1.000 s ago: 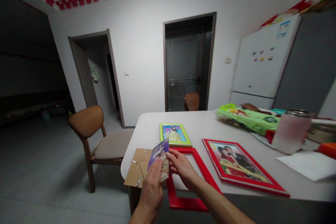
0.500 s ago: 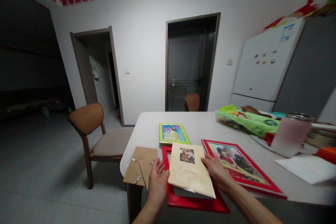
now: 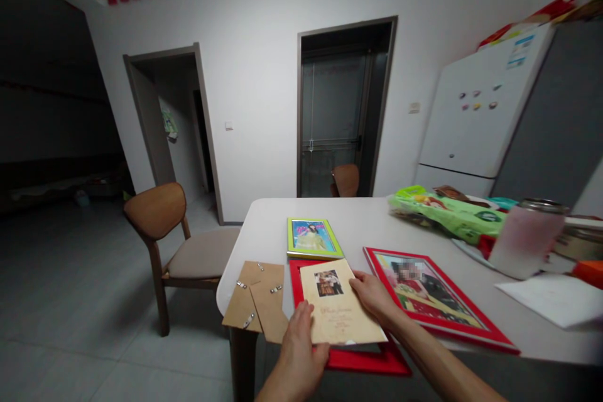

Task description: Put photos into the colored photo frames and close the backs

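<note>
Card [image 3: 340,311] lies on the red frame [image 3: 296,281] at the table [image 3: 358,226] edge; your left hand [image 3: 301,345] and right hand [image 3: 375,295] rest flat-fingered on its near corner and right side, gripping nothing; nudge it square within the frame, pressing lightly

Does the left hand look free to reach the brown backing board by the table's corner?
Probably yes: the left hand rests on the cream sheet right beside the backing board, with nothing lying between them.

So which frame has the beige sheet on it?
The smaller red frame at the near edge; the green frame and larger red frame lie uncovered.
</note>
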The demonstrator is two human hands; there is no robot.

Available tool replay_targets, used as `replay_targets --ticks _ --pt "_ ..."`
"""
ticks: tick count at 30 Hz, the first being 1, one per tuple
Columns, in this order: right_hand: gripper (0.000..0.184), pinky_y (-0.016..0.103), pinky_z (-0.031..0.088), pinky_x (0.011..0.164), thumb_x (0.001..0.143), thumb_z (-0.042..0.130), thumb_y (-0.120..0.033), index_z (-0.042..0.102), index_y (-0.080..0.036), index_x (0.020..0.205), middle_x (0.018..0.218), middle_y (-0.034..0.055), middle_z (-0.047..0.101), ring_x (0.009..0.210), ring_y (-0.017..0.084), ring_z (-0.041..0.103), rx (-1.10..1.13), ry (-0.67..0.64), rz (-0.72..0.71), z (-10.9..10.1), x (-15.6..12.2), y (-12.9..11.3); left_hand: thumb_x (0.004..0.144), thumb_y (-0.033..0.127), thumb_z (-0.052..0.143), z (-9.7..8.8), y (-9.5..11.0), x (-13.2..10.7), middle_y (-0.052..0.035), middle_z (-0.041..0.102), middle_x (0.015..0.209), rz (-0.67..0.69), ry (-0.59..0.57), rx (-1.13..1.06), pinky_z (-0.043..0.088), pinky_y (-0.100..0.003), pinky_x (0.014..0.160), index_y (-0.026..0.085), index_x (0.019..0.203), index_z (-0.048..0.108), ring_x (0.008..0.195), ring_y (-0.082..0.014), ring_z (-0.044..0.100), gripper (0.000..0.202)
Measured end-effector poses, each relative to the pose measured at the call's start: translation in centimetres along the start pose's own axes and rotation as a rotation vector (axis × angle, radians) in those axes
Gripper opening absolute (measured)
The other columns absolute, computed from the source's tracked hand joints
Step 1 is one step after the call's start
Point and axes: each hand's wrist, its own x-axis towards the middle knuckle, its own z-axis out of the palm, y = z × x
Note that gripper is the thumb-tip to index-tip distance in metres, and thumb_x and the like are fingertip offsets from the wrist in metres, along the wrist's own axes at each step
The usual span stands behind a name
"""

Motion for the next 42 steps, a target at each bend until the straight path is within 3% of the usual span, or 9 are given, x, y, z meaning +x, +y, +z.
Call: replay_targets --ticks 13,17,22,24,28,31,34,37,42 --pt "0.032 0.033 0.037 0.065 0.072 0.038 -0.029 0.059 -0.009 0.084 0.083 0.0183 0.059 0.078 0.027 0.056 -0.659 0.198 -0.091 0.4 -0.1 0.0 0.063 0.019 0.049 -0.3 -0.4 -0.2 -0.0185 0.029 0.131 0.064 -0.118 0.170 0.021 -0.036 0.102 -0.001 0.121 0.032 0.122 -0.0234 0.024 0.064" --pt "0.029 0.032 0.036 0.065 0.073 0.039 -0.028 0.056 -0.011 0.089 0.088 0.0157 0.056 0.082 0.026 0.054 -0.877 0.262 -0.178 0.9 -0.5 0.5 0.063 0.020 0.048 -0.3 -0.1 -0.1 -0.0182 0.028 0.131 0.067 -0.130 0.172 0.021 -0.036 0.102 -0.001 0.122 0.032 0.122 -0.0234 0.023 0.064" --pt "0.032 0.029 0.035 0.066 0.076 0.036 -0.030 0.054 -0.013 0.096 0.090 0.0131 0.056 0.082 0.022 0.052 -0.898 0.246 -0.262 1.1 -1.0 -0.4 0.061 0.016 0.046 -3.7 -1.4 -0.6 -0.0125 0.025 0.134 0.114 -0.135 0.219 0.020 -0.033 0.102 0.006 0.125 0.028 0.123 -0.0192 0.021 0.067" --pt "0.034 0.028 0.034 0.071 0.078 0.035 -0.031 0.054 -0.015 0.101 0.094 0.0123 0.056 0.085 0.020 0.051 -0.808 0.193 -0.361 2.1 -1.8 -1.6 0.058 0.010 0.044 -6.2 -3.0 -0.8 -0.0096 0.022 0.136 0.097 -0.109 0.328 0.017 -0.033 0.103 0.009 0.126 0.027 0.125 -0.0176 0.017 0.071" --pt "0.033 0.029 0.032 0.075 0.077 0.037 -0.035 0.057 -0.019 0.099 0.092 0.0092 0.058 0.087 0.019 0.050 -0.685 -0.013 -0.516 6.8 -4.0 -4.4 0.056 0.008 0.045 -9.6 -6.5 -0.7 -0.0142 0.024 0.134 -0.170 -0.028 0.625 0.016 -0.039 0.102 0.007 0.124 0.032 0.124 -0.0240 0.017 0.069" --pt "0.037 0.034 0.031 0.076 0.070 0.046 -0.044 0.057 -0.021 0.096 0.090 0.0086 0.058 0.087 0.022 0.048 -0.715 -0.100 -0.559 10.8 -5.2 -5.8 0.061 0.009 0.045 -9.8 -8.1 -0.4 -0.0157 0.030 0.131 -0.207 -0.035 0.717 0.020 -0.034 0.101 0.005 0.120 0.038 0.122 -0.0233 0.023 0.059" --pt "0.043 0.035 0.032 0.077 0.060 0.056 -0.039 0.055 -0.019 0.099 0.093 0.0097 0.055 0.088 0.024 0.048 -0.699 -0.079 -0.534 12.9 -5.2 -6.2 0.065 0.011 0.046 -9.4 -8.1 -0.3 -0.0148 0.036 0.128 -0.175 -0.011 0.713 0.024 -0.032 0.099 0.006 0.117 0.042 0.120 -0.0223 0.029 0.053" --pt "0.049 0.031 0.035 0.077 0.059 0.056 -0.028 0.052 -0.019 0.107 0.097 0.0092 0.054 0.090 0.021 0.047 -0.567 -0.065 -0.522 11.9 -5.1 -6.3 0.065 0.013 0.050 -9.3 -6.8 -0.4 -0.0142 0.042 0.124 -0.107 0.052 0.661 0.029 -0.035 0.098 0.008 0.114 0.046 0.117 -0.0231 0.035 0.049" --pt "0.046 0.030 0.035 0.083 0.060 0.051 -0.023 0.054 -0.017 0.106 0.097 0.0085 0.054 0.091 0.019 0.048 -0.435 -0.062 -0.532 5.4 -6.5 -5.7 0.064 0.014 0.058 -7.6 -2.8 -0.6 -0.0138 0.046 0.121 0.112 0.083 0.544 0.034 -0.042 0.094 0.013 0.112 0.047 0.115 -0.0255 0.037 0.049"
